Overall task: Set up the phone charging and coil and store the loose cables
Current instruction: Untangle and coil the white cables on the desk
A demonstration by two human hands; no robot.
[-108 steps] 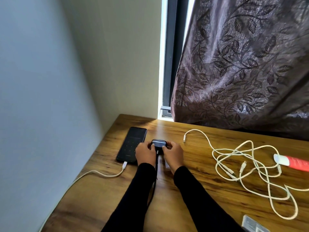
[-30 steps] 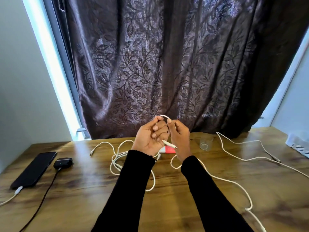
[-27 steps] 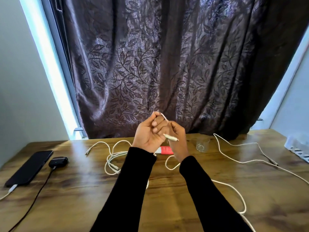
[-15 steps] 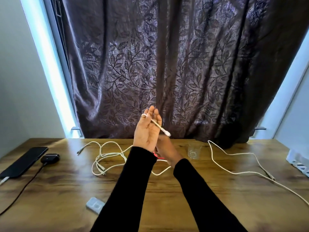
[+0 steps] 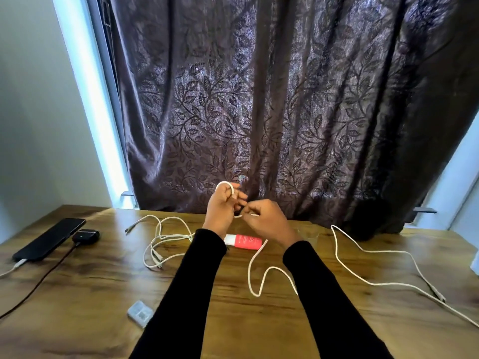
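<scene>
My left hand (image 5: 223, 208) is raised above the wooden table (image 5: 103, 294) with a loop of white cable (image 5: 261, 275) wound over its fingers. My right hand (image 5: 267, 221) pinches the same cable just beside it. The cable's slack drops behind my right wrist and snakes across the table. A second tangled white cable (image 5: 160, 242) lies to the left. A third white cable (image 5: 368, 260) trails off to the right. The black phone (image 5: 49, 239) lies at the far left with a white plug in its near end, beside a small dark earbud case (image 5: 86, 235) on a black lead.
A red-and-white tube (image 5: 243, 241) lies just behind my wrists, next to a clear glass (image 5: 308, 235). A small clear plastic box (image 5: 140, 310) sits near my left forearm. A dark leaf-patterned curtain (image 5: 259, 112) hangs behind the table. A white object shows at the right edge.
My hands left the earbud case and picked up a white cable. Over the last second the left hand went from palm open to fingers curled with a loop over them; the right hand rose beside it.
</scene>
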